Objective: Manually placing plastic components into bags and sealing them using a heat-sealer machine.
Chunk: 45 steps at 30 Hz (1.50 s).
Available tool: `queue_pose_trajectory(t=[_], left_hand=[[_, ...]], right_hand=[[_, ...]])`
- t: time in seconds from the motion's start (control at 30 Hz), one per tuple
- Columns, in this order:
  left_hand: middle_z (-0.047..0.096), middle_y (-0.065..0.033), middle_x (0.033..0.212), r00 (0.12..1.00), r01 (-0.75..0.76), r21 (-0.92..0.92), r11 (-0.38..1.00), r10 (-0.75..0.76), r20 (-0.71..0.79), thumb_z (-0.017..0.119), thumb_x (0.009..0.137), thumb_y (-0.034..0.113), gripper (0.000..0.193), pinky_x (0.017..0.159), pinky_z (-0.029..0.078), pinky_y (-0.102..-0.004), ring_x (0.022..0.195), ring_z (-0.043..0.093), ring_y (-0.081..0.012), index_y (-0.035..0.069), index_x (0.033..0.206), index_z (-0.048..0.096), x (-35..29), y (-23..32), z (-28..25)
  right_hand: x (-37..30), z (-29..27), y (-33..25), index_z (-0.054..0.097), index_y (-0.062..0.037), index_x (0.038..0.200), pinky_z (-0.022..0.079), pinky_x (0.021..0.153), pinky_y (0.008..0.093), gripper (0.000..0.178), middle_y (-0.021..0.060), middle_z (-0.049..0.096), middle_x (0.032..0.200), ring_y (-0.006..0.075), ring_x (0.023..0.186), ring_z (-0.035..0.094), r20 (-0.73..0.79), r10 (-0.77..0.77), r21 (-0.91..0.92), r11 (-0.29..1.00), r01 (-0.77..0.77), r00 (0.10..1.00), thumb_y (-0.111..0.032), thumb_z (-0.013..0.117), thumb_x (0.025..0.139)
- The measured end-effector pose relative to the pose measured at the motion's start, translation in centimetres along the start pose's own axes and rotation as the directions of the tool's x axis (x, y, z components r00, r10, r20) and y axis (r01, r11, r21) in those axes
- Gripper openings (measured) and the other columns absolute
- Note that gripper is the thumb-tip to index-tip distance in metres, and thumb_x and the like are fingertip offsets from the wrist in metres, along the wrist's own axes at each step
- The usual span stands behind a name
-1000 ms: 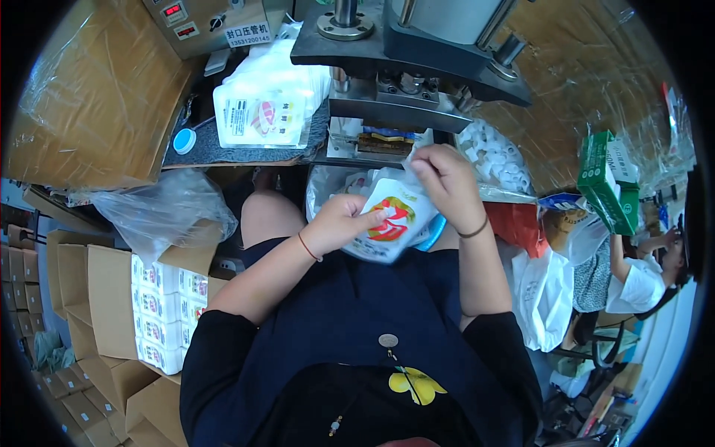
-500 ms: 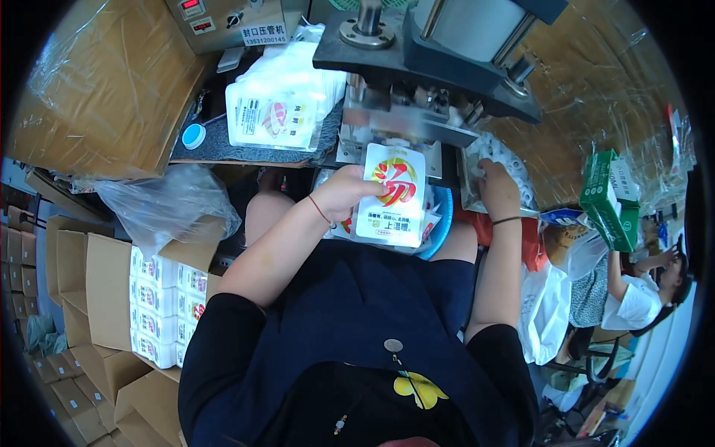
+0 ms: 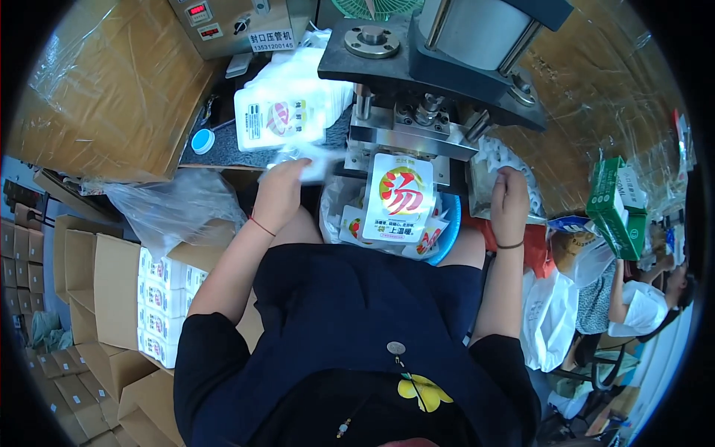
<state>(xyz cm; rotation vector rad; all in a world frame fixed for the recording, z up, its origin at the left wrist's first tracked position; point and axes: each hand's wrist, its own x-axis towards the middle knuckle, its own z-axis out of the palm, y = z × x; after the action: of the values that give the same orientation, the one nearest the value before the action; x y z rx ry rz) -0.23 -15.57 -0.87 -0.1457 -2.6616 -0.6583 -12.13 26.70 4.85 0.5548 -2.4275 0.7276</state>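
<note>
My left hand (image 3: pixel 279 197) is closed on a white plastic pouch (image 3: pixel 318 160), smeared by motion, in front of the pouch stack (image 3: pixel 279 115). A printed pouch (image 3: pixel 402 201) with a large red character hangs upright at the press (image 3: pixel 406 138), its top edge under the metal jaw and neither hand on it. On the right, my right hand (image 3: pixel 510 197) has its fingers bent together at the tray of small white plastic parts (image 3: pixel 512 158); what they hold, if anything, is hidden. Below the press, a blue basin (image 3: pixel 449 232) holds more printed pouches (image 3: pixel 360 223).
A control box (image 3: pixel 234 26) stands at the back left, and a round blue-lidded container (image 3: pixel 202 141) lies on the grey mat. Cartons (image 3: pixel 115 290) of packed pouches are at left. A green box (image 3: pixel 618 208) is at right; farther off, a person in white (image 3: pixel 639 305) sits.
My left hand has let go of the printed pouch, which stays at the press, and moved left to a blurred pouch. The press jaw has come down. My right hand stays by the tray.
</note>
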Motion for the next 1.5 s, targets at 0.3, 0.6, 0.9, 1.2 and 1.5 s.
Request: queue_pose_trajectory(t=[0.3, 0.6, 0.9, 1.2, 1.5], left_hand=[[0.058, 0.0023, 0.068, 0.931, 0.329, -0.631, 0.703, -0.129, 0.342, 0.077, 0.088, 0.016, 0.021, 0.056, 0.041, -0.0224, 0.064, 0.048, -0.0027, -0.004, 0.085, 0.07, 1.3, 10.2, 1.6], [0.072, -0.007, 0.101, 0.686, 0.692, -0.697, 0.186, 0.131, 0.716, 0.065, 0.098, 0.026, 0.032, 0.083, 0.053, -0.0265, 0.09, 0.065, -0.01, -0.003, 0.111, 0.069, -0.1, 14.0, 5.3], [0.072, -0.0089, 0.103, 0.627, 0.728, -0.625, 0.281, 0.095, 0.773, 0.07, 0.095, 0.021, 0.03, 0.082, 0.054, -0.0253, 0.091, 0.067, -0.0104, -0.005, 0.11, 0.069, -0.3, 13.6, 7.1], [0.073, -0.0052, 0.095, 0.639, 0.768, -0.64, 0.001, 0.057, 0.767, 0.071, 0.093, 0.025, 0.03, 0.078, 0.053, -0.0249, 0.083, 0.065, -0.0079, -0.001, 0.108, 0.071, -0.5, 14.8, 6.3], [0.07, -0.013, 0.116, 0.666, 0.742, -0.655, -0.145, 0.047, 0.744, 0.07, 0.089, 0.005, 0.032, 0.088, 0.057, -0.0347, 0.1, 0.069, -0.0182, -0.002, 0.12, 0.064, 0.7, 12.0, 6.8]], right_hand=[[1.9, 1.1, -10.5, 0.066, 0.001, 0.1, 0.049, 0.074, 0.0315, 0.014, 0.0117, 0.065, 0.09, 0.0226, 0.081, 0.062, 0.258, -0.133, 0.665, 0.743, -0.076, 0.957, -0.009, 0.064, 0.091], [2.4, -0.7, -7.3, 0.065, -0.0018, 0.101, 0.048, 0.075, 0.0339, 0.019, 0.0118, 0.064, 0.09, 0.0249, 0.084, 0.061, 0.493, -0.296, 0.558, 0.829, -0.037, 0.818, -0.017, 0.055, 0.099], [1.7, -1.3, -6.6, 0.068, -0.0019, 0.097, 0.049, 0.07, 0.0341, 0.014, 0.0119, 0.066, 0.087, 0.0249, 0.078, 0.063, 0.498, -0.311, 0.499, 0.866, 0.026, 0.81, -0.014, 0.062, 0.094], [1.8, -0.4, -5.6, 0.067, -0.0023, 0.1, 0.05, 0.073, 0.0339, 0.015, 0.0114, 0.067, 0.091, 0.0268, 0.082, 0.065, 0.444, -0.343, 0.426, 0.893, 0.142, 0.827, -0.014, 0.061, 0.094], [2.2, -1.1, 1.0, 0.066, -0.0051, 0.112, 0.053, 0.082, 0.0426, 0.025, 0.0176, 0.065, 0.108, 0.0379, 0.096, 0.064, 0.356, 0.062, -0.211, 0.977, 0.016, 0.932, -0.014, 0.064, 0.089]])
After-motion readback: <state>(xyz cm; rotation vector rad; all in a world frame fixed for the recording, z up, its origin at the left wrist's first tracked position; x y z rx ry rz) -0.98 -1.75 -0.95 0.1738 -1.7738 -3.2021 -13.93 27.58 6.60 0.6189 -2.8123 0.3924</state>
